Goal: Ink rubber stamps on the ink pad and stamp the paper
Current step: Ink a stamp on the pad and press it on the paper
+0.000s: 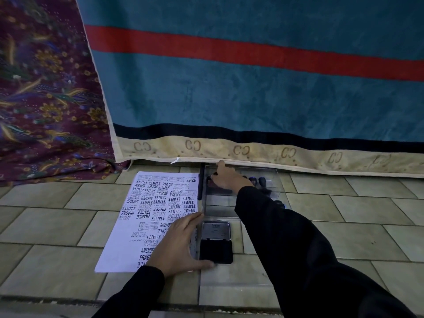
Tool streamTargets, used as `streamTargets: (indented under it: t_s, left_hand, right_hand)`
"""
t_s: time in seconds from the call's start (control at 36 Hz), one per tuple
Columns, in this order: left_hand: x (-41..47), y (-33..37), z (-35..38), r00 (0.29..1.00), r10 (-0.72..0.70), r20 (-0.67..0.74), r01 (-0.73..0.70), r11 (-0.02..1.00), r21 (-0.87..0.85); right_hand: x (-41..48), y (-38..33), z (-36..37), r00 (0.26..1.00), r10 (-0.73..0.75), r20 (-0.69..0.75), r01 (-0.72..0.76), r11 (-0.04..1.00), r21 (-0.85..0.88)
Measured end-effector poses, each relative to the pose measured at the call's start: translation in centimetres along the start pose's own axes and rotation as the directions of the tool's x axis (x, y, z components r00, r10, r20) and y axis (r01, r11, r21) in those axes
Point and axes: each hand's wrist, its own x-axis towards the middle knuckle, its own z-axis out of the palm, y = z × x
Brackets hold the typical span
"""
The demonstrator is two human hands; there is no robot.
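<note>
A white paper sheet (137, 216) covered with many black stamp prints lies on the tiled floor. My left hand (181, 244) rests flat on its lower right part, fingers spread, thumb beside the open ink pad (216, 250), whose metal lid (215, 230) is folded back. My right hand (226, 177) reaches into a clear plastic tray (275, 180) at the far side, over a dark stamp; whether the fingers grip it is hidden. Two blue-handled stamps (258, 181) stand in the tray to the right of the hand.
A teal blanket with a red stripe and beige border (252, 88) hangs just behind the tray. A maroon patterned cloth (46, 99) hangs at the left. A dark pen-like stick (201, 184) lies between paper and tray. Beige floor tiles (344, 226) surround everything.
</note>
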Motion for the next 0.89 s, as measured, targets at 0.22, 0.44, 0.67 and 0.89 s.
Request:
streamTargets:
  t_s: [0.22,0.44,0.67,0.89]
  left_hand:
    - [-0.1,0.0,-0.1,1.0,0.008,-0.004,-0.008,1.0,0.001]
    - [-0.1,0.0,0.0,1.0,0.029,0.0,-0.029,1.0,-0.005]
    - [0.0,-0.4,0.4,0.999,0.034,-0.032,-0.035,0.999,-0.036]
    - [-0.1,-0.2,0.3,0.999,0.029,-0.041,-0.032,0.996,-0.079]
  right_hand:
    - [0.4,-0.2,0.0,0.989,-0.118,-0.089,0.12,0.993,0.009]
    - [0.1,0.7,-0.4,0.912,-0.227,-0.341,0.309,0.928,0.21]
    - [-5.2,0.5,-0.6,0.82,-0.19,-0.539,0.462,0.775,0.43]
    - [-14.0,2.5,3.2,0.871,-0.343,-0.351,0.481,0.741,0.469]
